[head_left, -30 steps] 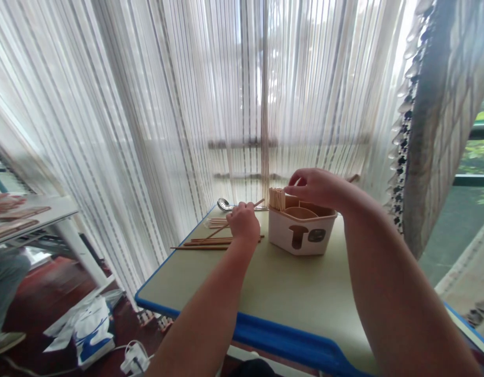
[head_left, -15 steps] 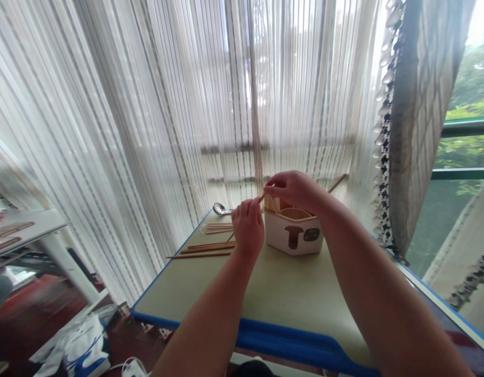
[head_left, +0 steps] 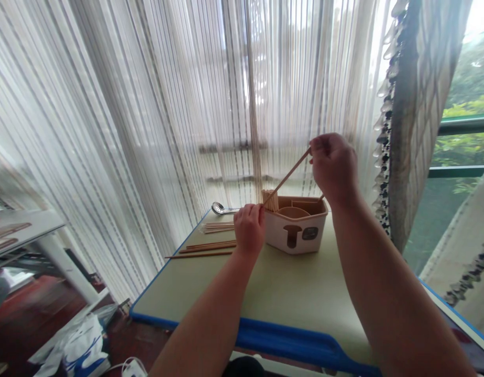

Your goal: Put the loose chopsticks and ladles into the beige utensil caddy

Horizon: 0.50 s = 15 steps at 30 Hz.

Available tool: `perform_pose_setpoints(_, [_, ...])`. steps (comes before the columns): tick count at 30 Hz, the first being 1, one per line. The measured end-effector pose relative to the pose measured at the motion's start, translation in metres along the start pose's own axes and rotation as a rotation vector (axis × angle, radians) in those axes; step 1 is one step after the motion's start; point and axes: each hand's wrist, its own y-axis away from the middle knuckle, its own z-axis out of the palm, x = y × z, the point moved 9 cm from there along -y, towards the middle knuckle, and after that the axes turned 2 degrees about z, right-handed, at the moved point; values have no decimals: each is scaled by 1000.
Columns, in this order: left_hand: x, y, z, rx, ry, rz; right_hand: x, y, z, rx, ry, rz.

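My right hand point(head_left: 334, 165) is raised above a white and brown cutlery holder point(head_left: 295, 230) and pinches the top of a wooden chopstick point(head_left: 287, 177) that slants down toward my left hand. My left hand point(head_left: 249, 228) is closed beside the holder's left wall, at the chopstick's lower end. A bundle of light wooden chopsticks point(head_left: 268, 199) stands in the holder's left compartment. More brown chopsticks point(head_left: 205, 248) lie flat on the table point(head_left: 277, 290) to the left of my left hand.
A metal spoon point(head_left: 222, 209) lies at the table's far left corner, near a pale bundle of chopsticks point(head_left: 216, 227). Striped sheer curtains hang right behind the table. A white and blue bag point(head_left: 79, 343) lies on the floor at left.
My right hand rose up and to the right from the holder's left side, taking the chopstick's upper end with it. My left hand stayed beside the holder.
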Motion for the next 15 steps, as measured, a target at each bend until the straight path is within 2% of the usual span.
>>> perform_pose_setpoints(2, [2, 0, -1, 10, 7, 12, 6, -1, -1, 23, -62, 47])
perform_pose_setpoints(3, [4, 0, -3, 17, 13, 21, 8, 0, 3, -15, -104, 81])
perform_pose_setpoints(5, [8, 0, -5, 26, 23, 40, 11, 5, 23, -214, -182, 166])
perform_pose_setpoints(8, [12, 0, -6, 9, 35, 53, 11, 27, 57, -630, -225, 276])
perform_pose_setpoints(11, [10, 0, -4, -14, 51, 42, 13, 42, 68, -870, -201, 302])
perform_pose_setpoints(13, [8, 1, -2, -19, 58, 32, 17, 41, 64, -912, -195, 305])
perform_pose_setpoints(15, [7, 1, 2, -39, 61, 24, 24, 30, 52, -834, -197, 318])
